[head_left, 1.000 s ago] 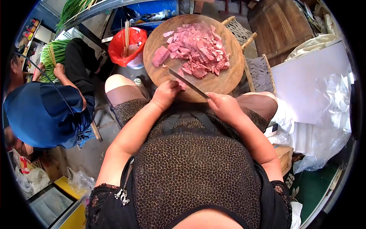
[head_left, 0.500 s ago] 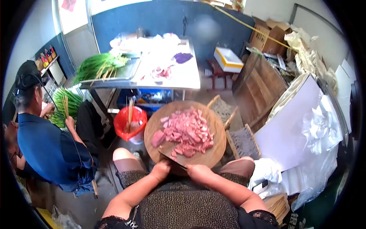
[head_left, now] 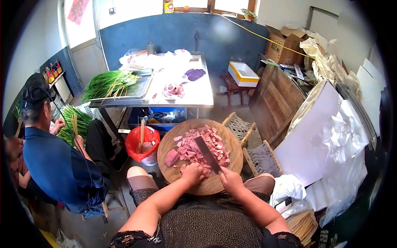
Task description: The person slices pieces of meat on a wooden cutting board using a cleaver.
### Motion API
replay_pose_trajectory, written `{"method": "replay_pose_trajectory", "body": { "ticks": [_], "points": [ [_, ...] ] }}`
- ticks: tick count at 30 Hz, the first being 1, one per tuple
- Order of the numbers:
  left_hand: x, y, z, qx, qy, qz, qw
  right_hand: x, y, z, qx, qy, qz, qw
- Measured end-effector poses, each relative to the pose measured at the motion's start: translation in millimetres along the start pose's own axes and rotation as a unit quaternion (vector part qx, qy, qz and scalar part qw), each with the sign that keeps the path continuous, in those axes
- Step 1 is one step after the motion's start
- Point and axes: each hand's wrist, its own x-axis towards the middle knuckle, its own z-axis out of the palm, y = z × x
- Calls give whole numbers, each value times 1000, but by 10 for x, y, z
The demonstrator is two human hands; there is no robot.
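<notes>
Cut pink meat (head_left: 206, 142) is heaped on a round wooden board (head_left: 167, 142) in front of my knees. One larger lump of meat (head_left: 172, 157) lies at the heap's left. My right hand (head_left: 230, 180) is closed on the handle of a cleaver (head_left: 207, 155), its broad blade slanting up to the left over the heap. At the heap's near edge my left hand (head_left: 192, 174) has its fingers pressed together on the meat; whatever is under them is too small to make out.
A person in blue (head_left: 62, 169) sits at the left, holding sticks beside green stalks (head_left: 76, 122). A red-lined bucket (head_left: 142, 144) with skewers adjoins the board. Behind stands a metal table (head_left: 198, 93); woven stools (head_left: 262, 159) are at the right.
The view has tilted up, showing more of the room. The cleaver has risen from near my left hand to over the heap, its blade turned broadside. My left hand has moved onto the meat's near edge.
</notes>
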Motion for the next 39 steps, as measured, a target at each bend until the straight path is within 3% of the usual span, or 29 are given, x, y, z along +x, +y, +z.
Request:
{"method": "replay_pose_trajectory", "body": {
  "ticks": [4, 6, 9, 10, 12, 14, 16, 17, 19, 20, 21, 22, 24, 26, 28, 30, 32, 34, 39],
  "points": [
    [-46, -49, 177, -38, 42, 42, 998, -140, 212, 48, 8, 15, -6, 1000],
    [-89, -32, 134, -133, -4, -2, 991, -170, 206, 34, 6, -3, 10, 1000],
    [-249, 34, -185, -222, 39, -51, 973, -190, 181, 19, 4, -33, 28, 999],
    [-286, -23, -212, -221, 41, -51, 973, -185, 178, 23, 4, -44, 32, 999],
    [-413, -161, -243, -99, 162, 18, 982, -179, 182, 56, 14, -36, 7, 999],
    [-562, -297, -177, -44, 128, 3, 991, -181, 167, 98, 24, -30, -14, 999],
    [-746, -414, -10, 38, 66, 96, 992, -157, 127, 131, 31, -57, 0, 998],
    [-831, -413, 50, 6, 121, 126, 985, -127, 147, 140, 32, -61, 3, 998],
    [-848, -533, 287, -255, 37, -87, 962, -138, 249, 237, -26, -45, -44, 998],
    [-855, -370, -20, -103, 66, -14, 992, -130, 294, 267, -32, -42, -56, 997],
    [-840, -414, 8, -133, 21, -46, 990, -132, 398, 336, -10, -15, -90, 996],
    [-791, -490, 91, -210, -3, -136, 968, -99, 340, 272, -3, -55, -66, 996],
    [-843, -515, 54, -233, 8, -165, 958, -130, 248, 241, 25, -32, -38, 998],
    [-969, -574, 116, -82, 66, -13, 994, -141, 167, 174, 34, -58, -5, 998],
    [-1031, -538, -58, -84, 86, -22, 992, -163, 70, 96, 39, -96, 17, 994],
    [-1092, -546, -3, -49, 168, -34, 984, -173, -56, 5, 32, -132, 31, 990],
    [-1070, -565, 6, -43, 165, -4, 985, -209, -55, 40, 25, -163, 40, 985],
    [-970, -496, 6, -18, 184, 113, 976, -235, -11, 121, -22, -184, 2, 983],
    [-938, -497, 171, -5, 141, 112, 984, -288, -6, 233, -81, -192, -41, 977]
  ]
}}
